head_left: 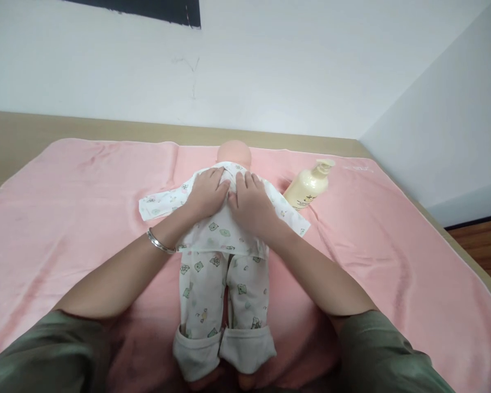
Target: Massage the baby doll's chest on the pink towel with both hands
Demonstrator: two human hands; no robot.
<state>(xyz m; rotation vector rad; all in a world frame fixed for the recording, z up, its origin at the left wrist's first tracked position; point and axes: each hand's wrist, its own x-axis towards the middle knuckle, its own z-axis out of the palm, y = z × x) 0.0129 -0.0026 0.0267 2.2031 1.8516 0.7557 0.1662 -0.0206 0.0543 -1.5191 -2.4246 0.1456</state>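
A baby doll [234, 153] lies face down, its bare head pointing away from me. It wears a white printed top [221, 234] with the sleeves spread out and matching trousers [245, 289] with cuffs turned up. My left hand [208, 194] rests flat on the left of the doll's upper back, a silver bangle at the wrist. Beside it, my right hand [251, 204] lies on the right of the upper back, fingers stretched out. The two thumbs are close together near the middle of the back. Neither hand holds anything.
A pink blanket [85, 218] lies under the doll, with folds in it. Near the doll's right-side sleeve, a cream pump bottle [306, 188] leans on its side. Behind the wooden surface [147, 128] rises a white wall [270, 71].
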